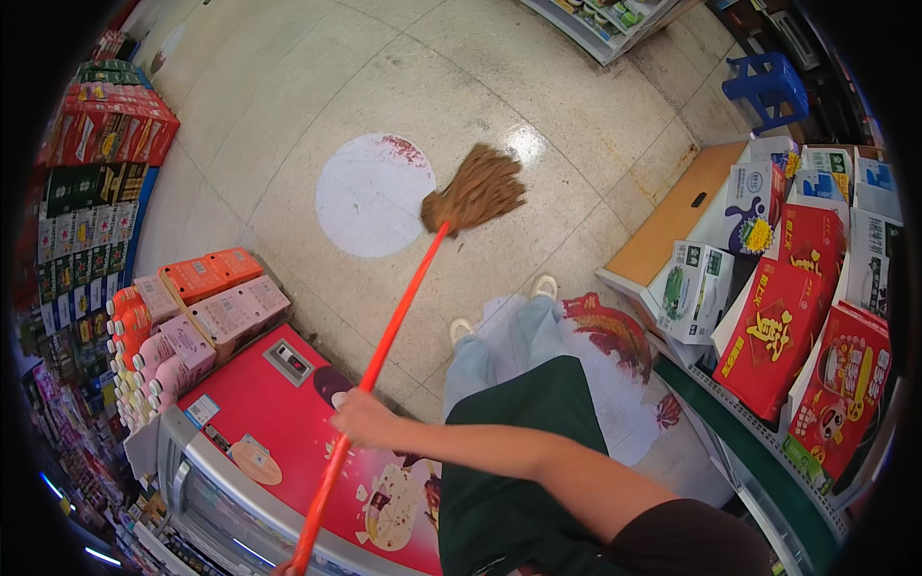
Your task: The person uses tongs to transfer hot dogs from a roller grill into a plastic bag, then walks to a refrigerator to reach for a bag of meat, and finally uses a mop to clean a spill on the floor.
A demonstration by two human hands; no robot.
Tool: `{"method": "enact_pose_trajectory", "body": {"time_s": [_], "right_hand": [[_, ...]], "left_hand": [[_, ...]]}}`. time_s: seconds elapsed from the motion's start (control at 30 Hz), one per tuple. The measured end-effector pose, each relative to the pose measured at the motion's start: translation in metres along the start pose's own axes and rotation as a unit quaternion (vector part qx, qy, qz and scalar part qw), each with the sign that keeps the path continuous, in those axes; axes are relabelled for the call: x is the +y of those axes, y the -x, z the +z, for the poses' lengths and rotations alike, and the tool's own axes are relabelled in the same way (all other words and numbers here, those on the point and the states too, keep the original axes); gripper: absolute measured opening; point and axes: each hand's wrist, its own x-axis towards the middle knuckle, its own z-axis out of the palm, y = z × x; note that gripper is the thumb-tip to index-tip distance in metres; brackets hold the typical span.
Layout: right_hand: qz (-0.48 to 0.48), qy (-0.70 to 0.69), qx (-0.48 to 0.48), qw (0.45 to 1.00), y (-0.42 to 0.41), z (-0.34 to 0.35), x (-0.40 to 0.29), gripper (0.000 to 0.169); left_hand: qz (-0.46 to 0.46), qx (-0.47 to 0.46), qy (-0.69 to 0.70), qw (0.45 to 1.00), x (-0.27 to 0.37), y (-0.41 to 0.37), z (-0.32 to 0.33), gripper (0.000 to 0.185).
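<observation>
A string mop with a brown head (484,189) lies on the tiled floor, its strands fanned to the right. Its red handle (403,306) slants down to the lower left of the view. Across my body reaches my right arm, and my right hand (366,419) is closed around the middle of the handle. Only a sliver of my left hand (285,569) shows at the bottom edge, against the handle's upper part; most of it is cut off. The mop head touches the right rim of a white round floor sticker (374,194).
Close on my left stands a red-sided chest freezer (252,403), with bottles (155,360) and drink cartons (238,306) beyond it. Stacked boxes (774,317) fill the shelf on my right. A blue plastic stool (767,90) and a shelf unit (605,29) are farther off.
</observation>
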Motion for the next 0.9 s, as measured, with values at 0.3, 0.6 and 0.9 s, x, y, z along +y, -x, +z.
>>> {"method": "enact_pose_trajectory", "body": {"time_s": [0.3,0.6,0.9], "right_hand": [[0.015,-0.09,-0.165,0.982,0.004,0.027,-0.069,0.017],[0.148,0.017,-0.271,0.951,0.094,-0.055,0.084,0.014],[0.257,0.184,-0.141,0.938,0.228,-0.233,0.33,0.008]], "left_hand": [[-0.031,0.139,-0.276,0.951,-0.02,0.002,-0.029,0.023],[0.052,-0.013,-0.049,0.997,-0.053,-0.08,0.141,0.032],[0.208,-0.123,0.059,0.969,0.275,-0.093,0.274,0.024]]}}
